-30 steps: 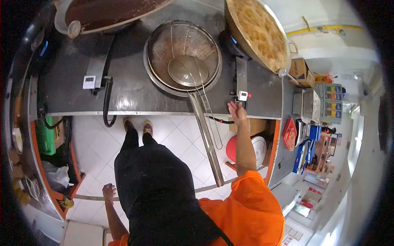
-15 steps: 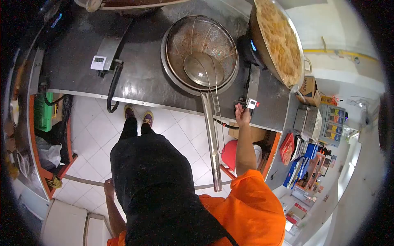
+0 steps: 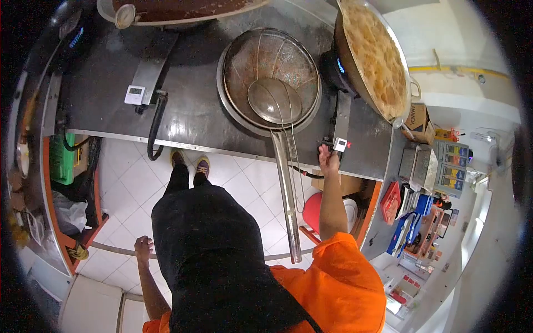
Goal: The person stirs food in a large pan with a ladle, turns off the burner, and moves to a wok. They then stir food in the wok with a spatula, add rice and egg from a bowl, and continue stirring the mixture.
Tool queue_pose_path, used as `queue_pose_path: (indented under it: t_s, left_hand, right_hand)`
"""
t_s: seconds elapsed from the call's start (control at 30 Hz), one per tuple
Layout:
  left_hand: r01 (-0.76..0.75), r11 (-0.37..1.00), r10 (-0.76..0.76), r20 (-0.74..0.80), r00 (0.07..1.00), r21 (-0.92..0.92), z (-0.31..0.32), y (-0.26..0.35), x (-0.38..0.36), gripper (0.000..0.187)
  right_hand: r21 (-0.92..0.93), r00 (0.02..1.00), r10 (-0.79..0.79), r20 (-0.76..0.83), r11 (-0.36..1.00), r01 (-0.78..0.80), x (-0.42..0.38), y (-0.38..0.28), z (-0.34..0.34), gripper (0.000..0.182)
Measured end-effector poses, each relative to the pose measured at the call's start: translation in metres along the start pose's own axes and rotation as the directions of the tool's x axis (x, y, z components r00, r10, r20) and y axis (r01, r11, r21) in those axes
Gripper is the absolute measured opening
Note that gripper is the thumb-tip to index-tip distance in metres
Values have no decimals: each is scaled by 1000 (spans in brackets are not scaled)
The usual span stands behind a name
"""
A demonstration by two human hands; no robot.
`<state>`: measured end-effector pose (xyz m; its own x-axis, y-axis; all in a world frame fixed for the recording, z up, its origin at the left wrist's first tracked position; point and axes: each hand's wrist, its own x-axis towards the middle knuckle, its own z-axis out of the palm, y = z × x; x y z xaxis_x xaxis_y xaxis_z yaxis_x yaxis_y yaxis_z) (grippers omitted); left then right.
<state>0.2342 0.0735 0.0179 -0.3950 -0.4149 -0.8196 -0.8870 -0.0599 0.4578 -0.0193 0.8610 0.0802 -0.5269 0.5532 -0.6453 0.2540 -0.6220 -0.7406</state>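
My right hand (image 3: 329, 160) reaches to the front edge of the dark metal counter, its fingers closed around a small dark gas valve (image 3: 326, 143) that they partly cover. Right beside it is a small white digital timer (image 3: 340, 144) with a red spot at its side. My left hand (image 3: 144, 247) hangs low at my left side, away from the counter, fingers loosely bent and apart with nothing in them. Between the burners, a large round strainer (image 3: 239, 66) rests on a metal bowl, its long handle (image 3: 287, 205) jutting toward me. A smaller wire skimmer (image 3: 275, 101) lies inside it.
A wide pan of bubbling, light brown liquid (image 3: 377, 61) stands over a blue flame at right. Another big pan (image 3: 189, 14) is at the far left. A second timer (image 3: 135, 95) and a black hose (image 3: 156, 125) sit at the left burner. A red bucket (image 3: 313, 212) stands below.
My left hand has risen slightly, and more of its fingers show. My right hand stays at the valve. The view has shifted a little, showing more of the far left pan.
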Motion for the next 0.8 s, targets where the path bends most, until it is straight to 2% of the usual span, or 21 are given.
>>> queue_pose_path:
  t_s: [0.07,0.13,0.17,0.2,0.23,0.3,0.43,0.53,0.6,0.63,0.7,0.73,0.8]
  left_hand:
    - [129,987,-114,142,983,-101,-6,-1,2,22]
    - [158,985,-149,104,983,-77,-11,-14,8,27]
    - [204,966,-176,175,969,-158,-19,-26,14,16]
    - [255,938,-195,248,949,-235,-21,-24,13,27]
    - [254,938,-195,248,949,-236,-21,-24,12,27]
    - [140,989,-148,192,970,53,-24,-26,7,29]
    - [127,991,-116,223,968,-34,-22,-21,3,30]
    - [107,993,-113,127,985,47,-19,-13,0,30]
    - [64,996,-49,202,978,-67,-21,-11,3,31]
    - [63,996,-48,201,978,-69,-21,-10,4,31]
    - [124,978,-94,176,980,-168,-19,-10,8,29]
    - [123,978,-93,176,980,-169,-20,-11,11,29]
    - [225,955,-185,204,961,-194,-19,-6,15,26]
  right_hand:
    - [-4,1000,6,10,1000,-6,3,-1,-3,50]
    - [27,999,45,1,999,-45,3,-3,-3,53]
    - [26,999,45,2,999,-45,3,-3,-3,53]
    - [25,999,44,-1,999,-44,3,-3,-2,53]
    - [24,999,43,-4,999,-43,3,-4,-2,53]
    - [37,999,39,2,999,-39,3,-2,-4,52]
    - [42,999,37,12,998,-38,8,-1,-10,51]
    - [60,998,50,45,997,-53,8,-2,-11,53]
    - [72,996,50,68,996,-55,8,-2,-13,53]
    - [86,995,50,91,995,-57,8,-1,-13,53]
    - [58,996,32,80,998,-36,9,-1,-13,54]
    - [29,998,14,67,999,-16,8,-1,-12,54]
    - [47,997,20,75,999,-24,7,-2,-11,53]
